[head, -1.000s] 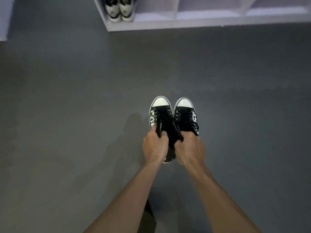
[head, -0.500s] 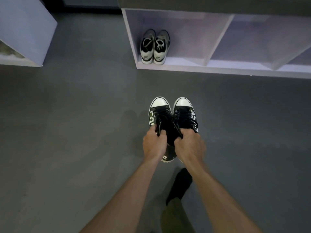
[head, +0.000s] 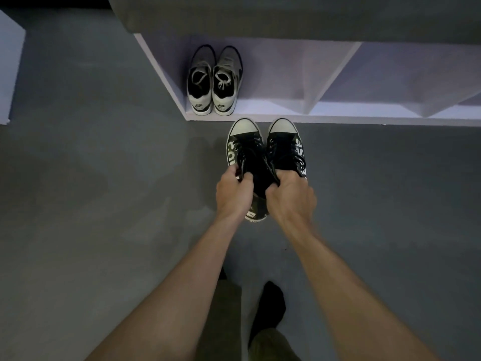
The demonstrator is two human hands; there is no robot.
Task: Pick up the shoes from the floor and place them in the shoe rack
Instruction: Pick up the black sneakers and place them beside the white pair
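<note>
Beside the held black sneakers, grey sneakers occupy the rack.

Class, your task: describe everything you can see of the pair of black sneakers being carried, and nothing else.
The black sneakers are a low, lace-up pair that looks like canvas, with white rubber toe caps, black laces and large white lettering along the outer sides. They are held side by side, toes pointing toward the shoe rack and almost level with its front edge. The left hand grips the left shoe near its opening, the right hand the right one. Part of a heel shows between the wrists.
</note>
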